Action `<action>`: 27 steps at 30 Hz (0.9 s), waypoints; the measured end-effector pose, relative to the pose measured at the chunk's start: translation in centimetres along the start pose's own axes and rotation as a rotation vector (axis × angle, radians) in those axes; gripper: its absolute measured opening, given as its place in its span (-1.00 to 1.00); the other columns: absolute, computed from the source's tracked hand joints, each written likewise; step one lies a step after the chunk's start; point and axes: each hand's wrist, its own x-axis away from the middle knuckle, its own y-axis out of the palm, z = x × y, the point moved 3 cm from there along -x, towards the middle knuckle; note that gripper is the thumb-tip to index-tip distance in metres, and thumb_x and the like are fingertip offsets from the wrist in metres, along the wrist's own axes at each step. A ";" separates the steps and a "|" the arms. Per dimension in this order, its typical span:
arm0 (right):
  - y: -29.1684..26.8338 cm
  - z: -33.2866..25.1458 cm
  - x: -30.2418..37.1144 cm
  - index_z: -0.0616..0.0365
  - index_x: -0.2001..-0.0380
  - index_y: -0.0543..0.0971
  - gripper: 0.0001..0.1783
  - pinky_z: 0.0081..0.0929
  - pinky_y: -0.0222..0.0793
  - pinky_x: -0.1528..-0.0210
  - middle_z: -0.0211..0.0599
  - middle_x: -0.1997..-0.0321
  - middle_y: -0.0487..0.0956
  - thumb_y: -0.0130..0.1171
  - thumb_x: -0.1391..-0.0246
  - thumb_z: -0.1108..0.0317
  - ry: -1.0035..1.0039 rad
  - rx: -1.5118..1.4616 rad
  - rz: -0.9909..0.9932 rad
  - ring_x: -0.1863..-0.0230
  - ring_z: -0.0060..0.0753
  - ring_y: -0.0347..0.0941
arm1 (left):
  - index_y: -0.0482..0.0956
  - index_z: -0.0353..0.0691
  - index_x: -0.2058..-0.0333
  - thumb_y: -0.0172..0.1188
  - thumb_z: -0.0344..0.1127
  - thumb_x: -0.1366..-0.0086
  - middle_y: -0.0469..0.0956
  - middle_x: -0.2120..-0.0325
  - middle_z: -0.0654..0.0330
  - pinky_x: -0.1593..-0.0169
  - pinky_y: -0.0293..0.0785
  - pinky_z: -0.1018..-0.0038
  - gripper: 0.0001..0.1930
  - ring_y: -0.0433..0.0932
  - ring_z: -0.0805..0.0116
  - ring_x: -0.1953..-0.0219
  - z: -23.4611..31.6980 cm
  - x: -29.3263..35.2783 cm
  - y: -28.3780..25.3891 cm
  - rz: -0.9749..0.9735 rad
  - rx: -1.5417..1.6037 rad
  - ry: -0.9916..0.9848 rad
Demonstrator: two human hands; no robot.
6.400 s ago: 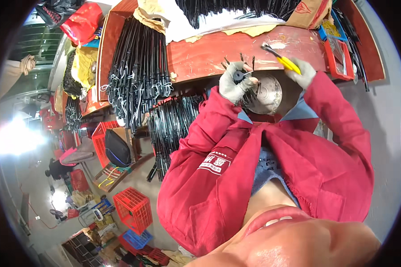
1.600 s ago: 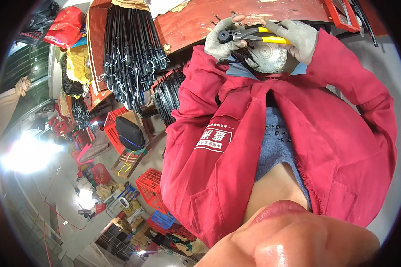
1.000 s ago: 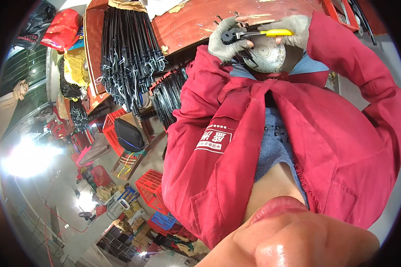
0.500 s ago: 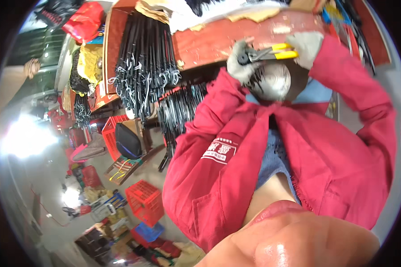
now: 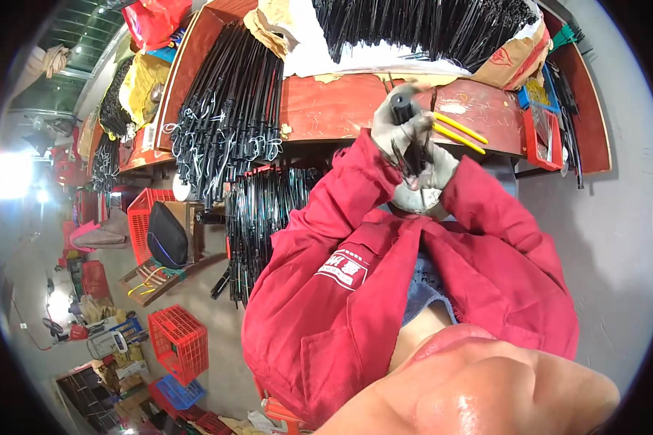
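Note:
My left hand (image 5: 388, 132), in a pale, dirty work glove, is closed round a black umbrella frame (image 5: 400, 109), its thick round end turned up toward me. Just below, my gloved right hand (image 5: 441, 168) is closed on the frame's dark thin ribs, close against the left; its fingertips are partly hidden. Beyond the right hand, pliers show their two yellow handles (image 5: 461, 133) at the table edge, spread apart; their jaws are hidden behind my hands. Under my hands, at my lap, sits a round silvery metal piece (image 5: 416, 200), partly covered.
The red table (image 5: 323, 109) bears a heap of black ribs (image 5: 428, 29) on white wrapping. Bundled black frames with white cords (image 5: 225, 116) hang over its left edge. At right stands a small red bin (image 5: 543, 138). Red crates (image 5: 178, 344) and a chair are at left on the floor.
My right hand has let go of the pliers and come in beside the left on the umbrella frame. The frame now points up toward me. The view has shifted, showing more of the table.

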 end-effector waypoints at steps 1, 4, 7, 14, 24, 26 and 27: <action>1.7 -1.2 0.3 0.22 -0.11 0.20 -0.05 -0.46 0.23 -0.06 -0.19 0.02 0.43 0.37 0.50 0.53 -0.075 0.206 0.156 0.01 -0.26 0.32 | 0.22 -0.29 -0.03 0.33 -0.19 0.02 0.43 0.27 -0.02 0.36 0.49 0.52 -0.33 0.50 0.30 0.40 1.0 -0.5 0.6 -0.041 0.117 -0.041; 1.0 -2.4 0.8 0.24 -0.10 0.20 -0.07 -0.48 0.25 -0.04 -0.18 0.05 0.45 0.36 0.49 0.52 -0.115 0.103 0.103 0.05 -0.26 0.34 | 0.19 -0.29 -0.05 0.36 -0.21 0.06 0.46 0.29 0.04 0.25 0.47 0.52 -0.27 0.51 0.31 0.37 5.2 -0.8 3.7 0.208 0.525 0.258; 1.6 -3.0 1.1 0.24 -0.09 0.21 -0.11 -0.48 0.28 0.02 -0.20 0.13 0.48 0.35 0.44 0.48 -0.236 0.115 0.095 0.14 -0.26 0.38 | 0.28 -0.27 0.02 0.35 -0.36 0.06 0.50 0.37 0.14 0.19 0.43 0.55 -0.39 0.52 0.34 0.39 5.6 0.6 3.2 0.332 0.013 0.542; -6.2 -6.7 -1.2 0.11 0.25 0.54 -0.68 -0.47 0.34 0.21 -0.31 0.28 0.55 0.18 0.16 0.29 -0.013 0.655 0.397 0.30 -0.31 0.44 | 0.40 -0.22 0.23 0.26 -0.59 0.08 0.47 0.44 0.24 0.24 0.40 0.60 -0.62 0.47 0.46 0.41 -1.9 4.1 -0.5 0.351 -0.223 -0.013; -19.2 -2.6 -6.0 0.17 0.46 0.42 -0.82 -0.21 0.31 0.37 -0.04 0.46 0.48 0.02 0.13 0.30 0.130 1.377 0.612 0.46 0.11 0.36 | 0.42 -0.22 0.40 0.18 -0.65 0.08 0.46 0.45 0.25 0.29 0.36 0.65 -0.75 0.42 0.50 0.47 -5.3 4.8 0.0 0.296 -0.450 0.041; -16.2 -3.9 -5.1 0.17 0.47 0.41 -0.85 -0.29 0.30 0.40 -0.11 0.49 0.47 0.04 0.14 0.33 -0.067 1.193 0.556 0.53 -0.04 0.34 | 0.43 -0.23 0.40 0.17 -0.65 0.08 0.47 0.43 0.24 0.28 0.37 0.65 -0.76 0.43 0.49 0.45 -5.6 5.1 -0.6 0.300 -0.432 0.043; -15.1 -4.1 -4.2 0.17 0.46 0.41 -0.84 -0.36 0.30 0.40 -0.17 0.48 0.47 0.07 0.14 0.34 -0.100 1.119 0.589 0.53 -0.19 0.32 | 0.43 -0.23 0.40 0.17 -0.65 0.08 0.47 0.43 0.24 0.28 0.37 0.65 -0.76 0.43 0.49 0.45 -5.5 4.7 -0.3 0.303 -0.422 0.064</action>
